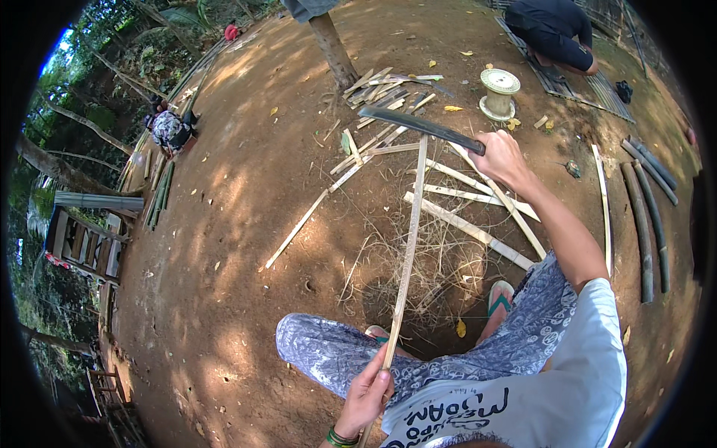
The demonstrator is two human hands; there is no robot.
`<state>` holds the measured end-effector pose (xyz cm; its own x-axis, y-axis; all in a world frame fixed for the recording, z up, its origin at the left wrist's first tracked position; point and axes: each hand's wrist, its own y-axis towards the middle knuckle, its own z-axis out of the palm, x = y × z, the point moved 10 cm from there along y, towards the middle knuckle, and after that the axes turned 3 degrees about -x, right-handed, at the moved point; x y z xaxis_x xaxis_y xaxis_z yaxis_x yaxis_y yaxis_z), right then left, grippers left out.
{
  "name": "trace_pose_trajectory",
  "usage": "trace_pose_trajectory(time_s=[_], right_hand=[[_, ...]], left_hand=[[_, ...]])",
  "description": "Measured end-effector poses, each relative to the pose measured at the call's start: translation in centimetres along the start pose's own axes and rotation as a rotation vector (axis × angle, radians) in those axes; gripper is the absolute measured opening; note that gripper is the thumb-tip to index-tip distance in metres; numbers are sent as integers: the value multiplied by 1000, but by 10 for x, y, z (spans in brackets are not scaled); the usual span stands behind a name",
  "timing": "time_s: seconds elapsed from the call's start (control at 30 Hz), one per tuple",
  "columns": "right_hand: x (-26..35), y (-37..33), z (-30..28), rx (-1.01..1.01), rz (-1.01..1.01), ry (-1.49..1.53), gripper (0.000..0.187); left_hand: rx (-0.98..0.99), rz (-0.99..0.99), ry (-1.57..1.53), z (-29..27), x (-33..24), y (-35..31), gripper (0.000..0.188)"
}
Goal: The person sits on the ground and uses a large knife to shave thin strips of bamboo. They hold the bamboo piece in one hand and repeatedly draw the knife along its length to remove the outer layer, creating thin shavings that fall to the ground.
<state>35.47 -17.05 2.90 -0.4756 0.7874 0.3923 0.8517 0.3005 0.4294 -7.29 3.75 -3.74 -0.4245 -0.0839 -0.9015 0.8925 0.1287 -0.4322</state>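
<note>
My left hand is closed round the lower part of a long, pale bamboo strip, which slants up and away from me. A machete with a dark, curved blade is in my right hand, its handle hidden by the closed fingers. The blade points left and crosses the strip at its far end, where the two appear to touch. Thin shavings lie on the soil beneath the strip, in front of my sandalled feet. Several split bamboo strips lie loose just beyond the shavings.
A pile of split bamboo lies by a post. Right of it stands a pale spool. Dark bamboo poles lie at the right. One person crouches at the far right, another at the far left near green poles.
</note>
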Motion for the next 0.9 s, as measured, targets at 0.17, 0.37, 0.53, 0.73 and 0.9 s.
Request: trace_pose_trajectory(time_s=[0.17,0.37,0.53,0.73,0.9], right_hand=[[-44,9,-7,-74,188,112,23],[45,-26,-3,-20,113,411,24],[131,-77,25,144,-304,276,11],[137,-82,0,4,-399,207,11],[101,-57,12,137,-242,85,10]], left_hand=[[15,138,-49,-8,-2,-31,49],[70,142,-289,-9,-12,49,54],[47,206,-227,14,-53,116,53],[68,164,-135,35,-65,125,54],[127,171,-153,36,-54,101,55]])
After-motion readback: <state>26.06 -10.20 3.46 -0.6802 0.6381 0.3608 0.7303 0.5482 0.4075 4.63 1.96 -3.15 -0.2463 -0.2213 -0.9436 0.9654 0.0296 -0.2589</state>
